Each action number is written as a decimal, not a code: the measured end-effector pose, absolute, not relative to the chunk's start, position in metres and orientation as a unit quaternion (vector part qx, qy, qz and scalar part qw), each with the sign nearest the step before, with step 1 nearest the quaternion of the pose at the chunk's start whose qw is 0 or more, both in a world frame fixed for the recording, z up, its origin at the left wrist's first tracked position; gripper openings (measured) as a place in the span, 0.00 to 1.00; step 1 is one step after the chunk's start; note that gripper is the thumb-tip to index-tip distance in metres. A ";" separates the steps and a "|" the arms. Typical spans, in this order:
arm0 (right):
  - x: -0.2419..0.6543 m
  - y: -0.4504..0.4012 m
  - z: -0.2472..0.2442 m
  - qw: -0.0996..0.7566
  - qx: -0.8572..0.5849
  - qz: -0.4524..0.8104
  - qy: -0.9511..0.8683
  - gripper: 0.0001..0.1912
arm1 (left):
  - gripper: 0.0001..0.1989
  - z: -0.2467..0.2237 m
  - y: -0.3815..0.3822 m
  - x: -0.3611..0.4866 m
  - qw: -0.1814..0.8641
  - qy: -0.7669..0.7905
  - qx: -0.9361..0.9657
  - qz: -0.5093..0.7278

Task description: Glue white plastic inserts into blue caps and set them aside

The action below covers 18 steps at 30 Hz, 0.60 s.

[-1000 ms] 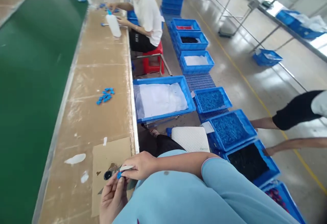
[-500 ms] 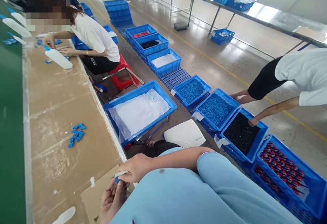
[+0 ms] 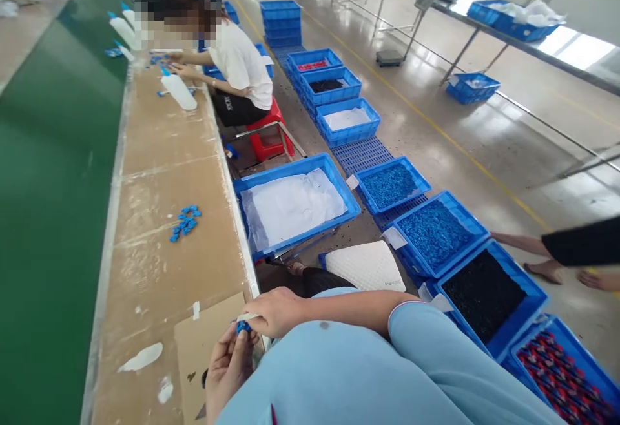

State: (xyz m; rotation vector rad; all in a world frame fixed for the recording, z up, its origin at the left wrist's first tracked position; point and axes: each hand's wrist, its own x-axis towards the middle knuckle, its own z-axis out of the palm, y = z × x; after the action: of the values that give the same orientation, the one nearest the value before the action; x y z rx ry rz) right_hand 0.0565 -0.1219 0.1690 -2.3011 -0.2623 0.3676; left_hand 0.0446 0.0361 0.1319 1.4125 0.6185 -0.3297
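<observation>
My left hand (image 3: 228, 354) pinches a small blue plastic part (image 3: 243, 327) over the table edge. My right hand (image 3: 278, 312) comes in from the other side, fingers closed on a thin pale strip (image 3: 248, 316) that lies against the blue part. Whether the strip touches or only covers it, I cannot tell. Under my left hand lies a brown cardboard sheet (image 3: 194, 334). Further up the table sits a small heap of similar blue parts (image 3: 185, 223). Beside the cardboard are a white smear-shaped patch (image 3: 141, 357) and a small white scrap (image 3: 196, 310).
A blue tray lined with white sheet (image 3: 295, 205) stands beside the table. Beyond it run blue crates with blue parts (image 3: 433, 234), black parts (image 3: 484, 292) and red-and-black parts (image 3: 562, 373). A co-worker (image 3: 242, 66) sits up the table near a white bottle (image 3: 179, 91). Another person's leg (image 3: 520, 244) shows at right.
The view has swung, shifting the scene rightward. The person at right has taken a hand out of the black-parts crate and moved partly out of view. My hands keep their hold.
</observation>
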 end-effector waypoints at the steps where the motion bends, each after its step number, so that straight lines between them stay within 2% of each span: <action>1: 0.056 -0.122 0.168 0.408 -0.898 0.135 -0.097 0.10 | 0.28 0.136 0.033 0.043 0.718 0.281 0.621 -0.142; 5: 0.052 -0.126 0.164 0.481 -0.870 0.085 -0.063 0.12 | 0.27 0.158 0.015 0.040 0.767 0.295 0.557 -0.115; 10: 0.076 -0.138 0.154 0.506 -0.849 0.048 -0.145 0.19 | 0.25 0.176 0.004 0.048 0.818 0.323 0.475 -0.031; 14: 0.103 -0.132 0.147 0.477 -0.831 0.064 -0.278 0.19 | 0.23 0.175 0.008 0.052 0.831 0.341 0.436 0.058; 18: 0.123 -0.119 0.143 0.404 -0.828 0.084 -0.380 0.21 | 0.22 0.170 0.012 0.052 0.831 0.361 0.411 0.103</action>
State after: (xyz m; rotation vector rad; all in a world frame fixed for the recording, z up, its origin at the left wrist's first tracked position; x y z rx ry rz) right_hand 0.1228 -0.1191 0.1426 -2.0904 -0.9601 0.2121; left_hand 0.0523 0.0118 0.1697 0.8721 0.7662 0.2191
